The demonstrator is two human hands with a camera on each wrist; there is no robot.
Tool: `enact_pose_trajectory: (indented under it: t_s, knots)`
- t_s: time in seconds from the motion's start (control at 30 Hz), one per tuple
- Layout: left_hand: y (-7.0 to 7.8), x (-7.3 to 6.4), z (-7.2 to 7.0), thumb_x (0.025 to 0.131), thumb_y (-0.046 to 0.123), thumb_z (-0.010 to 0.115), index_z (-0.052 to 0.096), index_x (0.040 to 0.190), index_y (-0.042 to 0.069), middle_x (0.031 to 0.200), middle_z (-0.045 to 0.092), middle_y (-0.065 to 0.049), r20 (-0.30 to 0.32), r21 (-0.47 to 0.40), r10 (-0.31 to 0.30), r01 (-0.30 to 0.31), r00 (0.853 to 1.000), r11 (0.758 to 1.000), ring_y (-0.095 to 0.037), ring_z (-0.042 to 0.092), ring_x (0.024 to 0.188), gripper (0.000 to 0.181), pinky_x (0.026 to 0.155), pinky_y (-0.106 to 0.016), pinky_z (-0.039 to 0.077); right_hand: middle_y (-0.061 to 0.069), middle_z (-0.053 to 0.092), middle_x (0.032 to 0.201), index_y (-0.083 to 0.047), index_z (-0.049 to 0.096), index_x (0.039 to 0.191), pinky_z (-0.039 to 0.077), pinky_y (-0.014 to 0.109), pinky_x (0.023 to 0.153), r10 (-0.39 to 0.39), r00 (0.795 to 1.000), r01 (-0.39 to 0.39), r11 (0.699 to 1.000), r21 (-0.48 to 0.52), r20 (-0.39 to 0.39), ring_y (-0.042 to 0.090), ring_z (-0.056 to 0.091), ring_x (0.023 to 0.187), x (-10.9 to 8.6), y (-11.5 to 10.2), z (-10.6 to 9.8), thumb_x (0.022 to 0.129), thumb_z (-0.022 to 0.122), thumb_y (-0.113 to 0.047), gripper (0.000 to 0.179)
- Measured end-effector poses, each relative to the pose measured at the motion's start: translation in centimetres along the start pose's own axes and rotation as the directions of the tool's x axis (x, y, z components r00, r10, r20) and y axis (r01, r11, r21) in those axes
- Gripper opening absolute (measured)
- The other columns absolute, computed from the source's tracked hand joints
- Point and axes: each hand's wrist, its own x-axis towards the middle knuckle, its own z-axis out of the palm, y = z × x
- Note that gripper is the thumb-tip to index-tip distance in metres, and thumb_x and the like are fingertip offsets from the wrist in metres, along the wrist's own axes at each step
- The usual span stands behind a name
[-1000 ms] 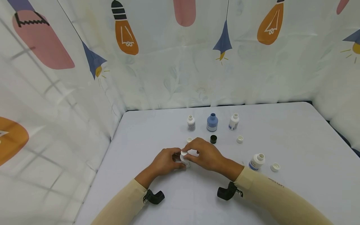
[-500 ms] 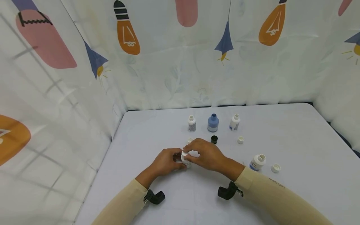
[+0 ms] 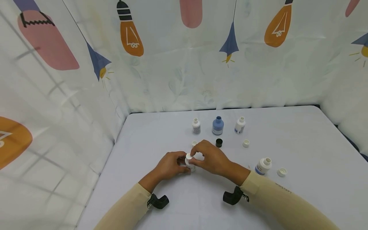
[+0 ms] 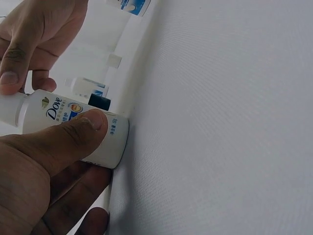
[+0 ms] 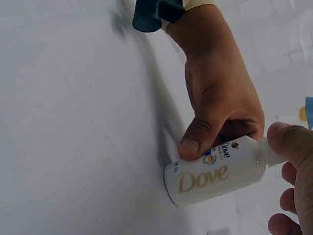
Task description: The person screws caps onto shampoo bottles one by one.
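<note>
A small white Dove bottle (image 5: pixel 210 178) stands on the table in front of me, gold lettering facing the right wrist view. My left hand (image 3: pixel 169 165) grips its body, thumb across the label in the left wrist view. On the bottle's neck sits a white cap (image 4: pixel 11 108). My right hand (image 3: pixel 211 157) pinches this cap between thumb and index finger, the other fingers curled loosely beside it. Just beyond the hands lies a loose white cap (image 3: pixel 194 143), partly hidden by the right hand.
Along the back stand an uncapped white bottle (image 3: pixel 196 126), a blue bottle (image 3: pixel 218 125) and another white bottle (image 3: pixel 240 125). Before them lie a black cap (image 3: pixel 219 142) and a white cap (image 3: pixel 246 143). Near the right forearm are an open bottle (image 3: pixel 263 166) and its neighbouring cap (image 3: pixel 282 172).
My right index finger has shifted slightly right over the cap, showing more of its top. The left hand keeps its grip and the bottle stays in place.
</note>
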Motion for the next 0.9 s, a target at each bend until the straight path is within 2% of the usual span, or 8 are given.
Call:
enact_pose_trajectory:
  t_s: [0.1, 0.2, 0.33, 0.43, 0.57, 0.67, 0.8, 0.9]
  knots:
    - [-0.04, -0.04, -0.04, 0.08, 0.021, 0.091, 0.072, 0.113, 0.019, 0.105, 0.073, 0.011, -0.002, -0.002, 0.001, -0.001, 1.0, 1.0, -0.005, 0.07, 0.094, 0.038, 0.084, -0.028, 0.056, -0.007, 0.065, 0.116, -0.019, 0.068, 0.115, 0.053, 0.028, 0.088, -0.007, 1.0, 0.007, 1.0, -0.007, 0.012, 0.011, 0.059, 0.111, -0.06, 0.03, -0.02, 0.088, 0.084, -0.03, 0.033]
    - [-0.09, -0.1, -0.12, 0.081, 0.023, 0.09, 0.072, 0.115, 0.018, 0.105, 0.073, 0.011, -0.008, 0.018, 0.003, -0.003, 1.0, 1.0, -0.005, 0.07, 0.095, 0.039, 0.084, -0.028, 0.056, -0.005, 0.064, 0.127, -0.019, 0.068, 0.126, 0.051, 0.032, 0.099, -0.058, 0.998, 0.058, 0.998, 0.0, 0.038, 0.016, 0.058, 0.122, -0.09, 0.12, -0.17, 0.092, 0.081, -0.028, 0.037]
    - [-0.1, -0.18, -0.2, 0.081, 0.022, 0.09, 0.072, 0.115, 0.018, 0.106, 0.073, 0.009, -0.011, 0.038, 0.001, 0.0, 1.0, 0.999, -0.006, 0.07, 0.095, 0.039, 0.083, -0.028, 0.056, -0.006, 0.069, 0.124, -0.019, 0.072, 0.123, 0.043, 0.035, 0.109, -0.134, 0.99, 0.135, 0.991, -0.018, 0.045, 0.017, 0.058, 0.126, -0.07, 0.3, -0.2, 0.094, 0.078, -0.02, 0.029]
    - [-0.07, -0.22, -0.2, 0.081, 0.021, 0.09, 0.072, 0.114, 0.018, 0.106, 0.074, 0.009, -0.009, 0.031, -0.001, 0.001, 1.0, 1.0, -0.006, 0.07, 0.095, 0.037, 0.083, -0.028, 0.056, -0.007, 0.071, 0.116, -0.019, 0.075, 0.117, 0.045, 0.034, 0.107, -0.14, 0.99, 0.14, 0.99, -0.02, 0.013, 0.014, 0.062, 0.118, -0.04, 0.28, -0.1, 0.093, 0.079, -0.018, 0.024]
    - [-0.12, -0.19, -0.17, 0.081, 0.021, 0.09, 0.073, 0.112, 0.02, 0.104, 0.073, 0.011, -0.012, 0.032, 0.007, -0.007, 1.0, 0.999, -0.005, 0.07, 0.094, 0.035, 0.083, -0.028, 0.056, -0.008, 0.071, 0.108, -0.02, 0.077, 0.107, 0.05, 0.034, 0.102, -0.102, 0.994, 0.101, 0.994, -0.029, -0.025, 0.014, 0.063, 0.114, 0.05, 0.1, 0.09, 0.089, 0.084, -0.022, 0.02]
    - [-0.15, -0.19, -0.11, 0.081, 0.021, 0.09, 0.073, 0.112, 0.019, 0.103, 0.074, 0.012, -0.011, 0.031, 0.009, -0.009, 1.0, 0.999, -0.005, 0.07, 0.094, 0.035, 0.083, -0.027, 0.056, -0.008, 0.07, 0.106, -0.02, 0.076, 0.103, 0.051, 0.033, 0.099, -0.061, 0.998, 0.06, 0.997, -0.049, -0.023, 0.013, 0.063, 0.113, 0.11, -0.07, 0.21, 0.086, 0.086, -0.024, 0.02]
    - [-0.17, -0.17, -0.01, 0.081, 0.02, 0.09, 0.073, 0.112, 0.019, 0.104, 0.074, 0.011, -0.008, 0.017, 0.008, -0.008, 1.0, 1.0, -0.005, 0.07, 0.094, 0.036, 0.083, -0.028, 0.056, -0.007, 0.068, 0.105, -0.019, 0.073, 0.103, 0.054, 0.029, 0.09, -0.012, 1.0, 0.012, 0.998, -0.068, -0.007, 0.011, 0.064, 0.103, 0.06, -0.33, 0.19, 0.086, 0.086, -0.028, 0.023]
    - [-0.2, -0.09, 0.05, 0.081, 0.021, 0.09, 0.073, 0.112, 0.019, 0.104, 0.073, 0.012, -0.004, 0.01, 0.007, -0.007, 1.0, 1.0, -0.004, 0.07, 0.094, 0.036, 0.084, -0.028, 0.056, -0.004, 0.067, 0.111, -0.017, 0.069, 0.112, 0.055, 0.03, 0.086, 0.011, 1.0, -0.01, 0.998, -0.063, 0.01, 0.012, 0.063, 0.104, -0.13, -0.41, 0.01, 0.086, 0.085, -0.032, 0.033]
